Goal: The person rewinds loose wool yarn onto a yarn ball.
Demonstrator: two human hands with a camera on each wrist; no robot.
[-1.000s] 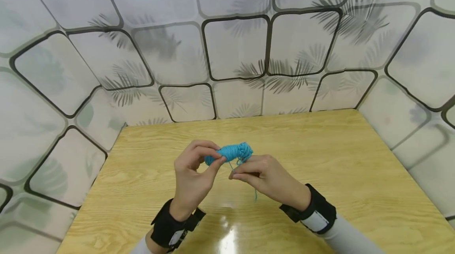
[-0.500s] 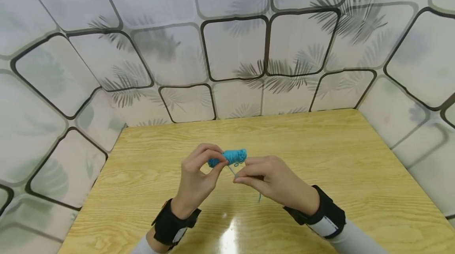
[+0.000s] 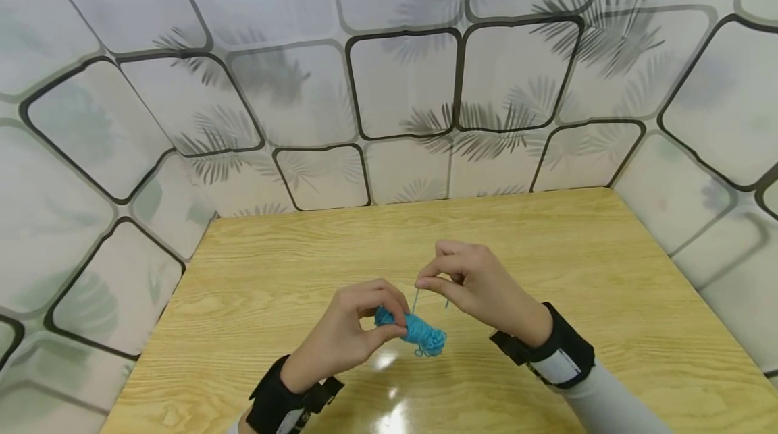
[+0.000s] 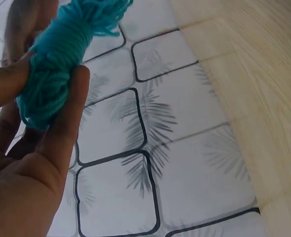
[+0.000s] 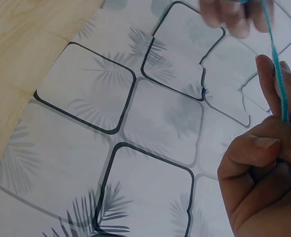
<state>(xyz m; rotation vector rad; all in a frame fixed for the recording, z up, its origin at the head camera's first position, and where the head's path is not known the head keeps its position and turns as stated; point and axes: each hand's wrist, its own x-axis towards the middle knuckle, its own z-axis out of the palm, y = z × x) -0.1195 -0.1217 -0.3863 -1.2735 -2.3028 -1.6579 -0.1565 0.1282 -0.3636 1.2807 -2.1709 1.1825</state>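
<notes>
A small bundle of blue yarn (image 3: 419, 331) is held above the table in my left hand (image 3: 355, 322), thumb on one side and fingers on the other. Loose loops stick out at its right end. In the left wrist view the wound middle of the yarn bundle (image 4: 61, 54) shows between thumb and fingers. Up and to the right, my right hand (image 3: 464, 279) pinches the yarn's strand (image 3: 416, 300), which runs taut from the bundle. A short tail hangs below that hand. The right wrist view shows the strand (image 5: 278, 74) entering the pinch of the right hand (image 5: 264, 168).
The wooden table (image 3: 273, 252) lies beneath both hands, with a bright light reflection near its front. Patterned wall covering (image 3: 401, 83) rises at the back and along both sides. Black bands (image 3: 556, 353) circle both wrists.
My left hand has come lower and nearer, tipping the bundle's loose end downward to the right. The right hand has risen, so the strand now stretches upward from the bundle.
</notes>
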